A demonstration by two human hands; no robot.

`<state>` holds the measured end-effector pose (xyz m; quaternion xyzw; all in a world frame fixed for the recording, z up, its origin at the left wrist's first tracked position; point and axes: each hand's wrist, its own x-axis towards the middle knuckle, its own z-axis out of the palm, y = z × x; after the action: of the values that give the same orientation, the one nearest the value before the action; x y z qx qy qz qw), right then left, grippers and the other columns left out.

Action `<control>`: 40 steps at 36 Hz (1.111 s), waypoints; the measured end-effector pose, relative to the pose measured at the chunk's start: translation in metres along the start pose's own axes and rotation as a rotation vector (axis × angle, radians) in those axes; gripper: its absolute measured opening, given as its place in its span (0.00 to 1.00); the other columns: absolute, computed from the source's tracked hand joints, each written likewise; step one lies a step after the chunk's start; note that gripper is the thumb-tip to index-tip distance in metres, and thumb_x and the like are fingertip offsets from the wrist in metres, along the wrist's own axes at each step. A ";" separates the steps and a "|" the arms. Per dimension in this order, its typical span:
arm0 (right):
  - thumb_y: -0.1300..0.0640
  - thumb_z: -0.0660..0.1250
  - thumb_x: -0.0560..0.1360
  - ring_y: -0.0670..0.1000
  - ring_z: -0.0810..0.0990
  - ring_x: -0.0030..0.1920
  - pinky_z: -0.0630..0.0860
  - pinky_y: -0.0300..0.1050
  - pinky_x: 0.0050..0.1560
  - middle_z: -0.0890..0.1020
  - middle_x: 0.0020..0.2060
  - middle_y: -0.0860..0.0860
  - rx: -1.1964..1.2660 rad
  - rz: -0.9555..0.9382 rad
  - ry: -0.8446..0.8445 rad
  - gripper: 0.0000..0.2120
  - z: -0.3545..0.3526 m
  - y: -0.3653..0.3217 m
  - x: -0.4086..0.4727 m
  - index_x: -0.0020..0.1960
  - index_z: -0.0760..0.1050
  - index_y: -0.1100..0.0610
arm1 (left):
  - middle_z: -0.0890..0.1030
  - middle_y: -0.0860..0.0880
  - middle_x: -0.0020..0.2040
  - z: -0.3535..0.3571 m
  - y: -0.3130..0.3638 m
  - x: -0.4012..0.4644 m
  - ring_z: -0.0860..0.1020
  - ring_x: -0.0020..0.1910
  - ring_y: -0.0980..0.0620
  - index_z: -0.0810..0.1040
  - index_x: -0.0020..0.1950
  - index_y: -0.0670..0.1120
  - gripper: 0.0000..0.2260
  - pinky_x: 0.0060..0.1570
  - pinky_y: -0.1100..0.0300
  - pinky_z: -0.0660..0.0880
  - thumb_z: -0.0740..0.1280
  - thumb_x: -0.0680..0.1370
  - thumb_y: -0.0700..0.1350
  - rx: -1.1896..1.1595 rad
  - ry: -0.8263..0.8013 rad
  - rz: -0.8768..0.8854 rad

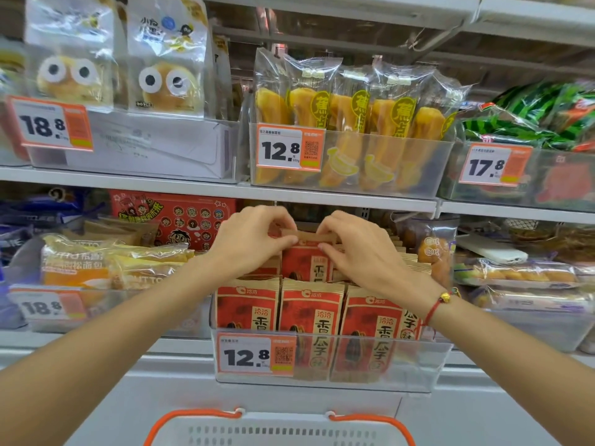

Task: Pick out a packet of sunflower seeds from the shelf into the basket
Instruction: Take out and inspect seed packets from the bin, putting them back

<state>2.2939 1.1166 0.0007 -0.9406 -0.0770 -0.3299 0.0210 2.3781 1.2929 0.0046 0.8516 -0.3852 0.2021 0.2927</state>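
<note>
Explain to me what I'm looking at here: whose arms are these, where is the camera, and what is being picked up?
There is no machine here: a person wears one camera on the head, looking forward and down at shop shelves. The left hand and right hand both pinch the tan top edge of a red paper sunflower seed packet, standing behind others in a clear plastic shelf bin with an orange price tag reading 12.8. Below, the rim of a white basket with orange handles shows. The shelf above holds yellow banana-shaped cakes in clear wrappers.
</note>
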 end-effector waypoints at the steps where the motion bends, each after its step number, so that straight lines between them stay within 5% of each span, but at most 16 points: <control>1: 0.56 0.67 0.77 0.50 0.79 0.50 0.75 0.49 0.46 0.79 0.49 0.46 0.051 0.005 0.065 0.06 -0.001 0.000 -0.002 0.53 0.76 0.53 | 0.81 0.60 0.46 -0.001 -0.001 0.000 0.79 0.48 0.61 0.78 0.50 0.57 0.07 0.49 0.57 0.76 0.71 0.75 0.54 -0.129 0.014 -0.030; 5: 0.60 0.66 0.78 0.49 0.80 0.45 0.78 0.52 0.44 0.80 0.48 0.48 0.155 -0.019 0.286 0.06 -0.008 -0.003 -0.006 0.55 0.75 0.56 | 0.83 0.58 0.48 -0.004 -0.007 -0.005 0.81 0.48 0.61 0.78 0.56 0.54 0.17 0.57 0.52 0.77 0.75 0.70 0.55 -0.404 -0.052 -0.087; 11: 0.61 0.67 0.77 0.45 0.79 0.48 0.80 0.45 0.46 0.77 0.51 0.47 0.478 0.075 0.415 0.10 -0.020 -0.016 -0.010 0.57 0.74 0.53 | 0.84 0.58 0.47 -0.007 0.002 -0.016 0.82 0.48 0.60 0.81 0.51 0.53 0.08 0.57 0.49 0.77 0.72 0.74 0.52 -0.468 -0.004 -0.039; 16: 0.55 0.69 0.77 0.39 0.79 0.51 0.77 0.39 0.52 0.78 0.53 0.43 0.861 0.364 0.222 0.16 -0.040 -0.029 -0.009 0.62 0.68 0.48 | 0.84 0.58 0.49 -0.023 0.022 -0.019 0.81 0.51 0.61 0.81 0.55 0.53 0.10 0.59 0.54 0.76 0.70 0.75 0.52 -0.579 0.131 -0.093; 22: 0.53 0.68 0.77 0.40 0.79 0.53 0.77 0.42 0.55 0.80 0.51 0.41 0.910 0.367 0.214 0.13 -0.056 -0.042 -0.018 0.60 0.70 0.45 | 0.83 0.61 0.50 -0.041 0.047 -0.031 0.81 0.51 0.63 0.78 0.52 0.60 0.05 0.49 0.69 0.76 0.69 0.77 0.51 -0.710 0.213 -0.110; 25: 0.53 0.70 0.76 0.43 0.81 0.52 0.79 0.41 0.51 0.82 0.51 0.45 1.005 0.380 0.206 0.13 -0.063 -0.048 -0.029 0.59 0.73 0.46 | 0.84 0.57 0.50 -0.045 0.055 -0.048 0.82 0.51 0.62 0.79 0.55 0.58 0.08 0.47 0.64 0.80 0.68 0.76 0.51 -0.827 0.206 -0.169; 30: 0.52 0.72 0.72 0.46 0.84 0.51 0.82 0.44 0.48 0.83 0.51 0.48 1.202 0.521 0.119 0.15 -0.052 -0.053 -0.059 0.58 0.75 0.47 | 0.84 0.62 0.50 -0.027 0.052 -0.090 0.82 0.50 0.63 0.78 0.55 0.58 0.20 0.45 0.62 0.79 0.71 0.64 0.58 -0.929 0.109 -0.302; 33: 0.52 0.73 0.72 0.47 0.84 0.51 0.82 0.47 0.51 0.84 0.52 0.48 1.269 0.631 0.052 0.16 -0.037 -0.053 -0.075 0.58 0.75 0.47 | 0.84 0.61 0.51 -0.011 0.047 -0.111 0.82 0.51 0.61 0.78 0.56 0.56 0.19 0.47 0.61 0.79 0.71 0.67 0.55 -0.942 0.026 -0.344; 37: 0.55 0.73 0.71 0.43 0.85 0.46 0.80 0.38 0.40 0.84 0.48 0.47 1.275 0.684 -0.014 0.16 -0.023 -0.050 -0.092 0.57 0.75 0.49 | 0.84 0.56 0.54 0.003 0.039 -0.123 0.81 0.55 0.57 0.78 0.60 0.53 0.19 0.55 0.56 0.78 0.70 0.69 0.53 -0.954 -0.080 -0.400; 40: 0.55 0.74 0.70 0.41 0.84 0.46 0.79 0.35 0.38 0.84 0.48 0.46 1.179 0.672 -0.040 0.19 -0.018 -0.045 -0.100 0.58 0.73 0.49 | 0.84 0.56 0.53 0.012 0.036 -0.127 0.82 0.52 0.58 0.77 0.60 0.54 0.17 0.46 0.62 0.80 0.70 0.71 0.51 -0.943 -0.124 -0.422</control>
<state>2.1984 1.1464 -0.0482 -0.7506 0.0521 -0.1909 0.6305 2.2732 1.3339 -0.0646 0.6969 -0.2709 -0.1078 0.6553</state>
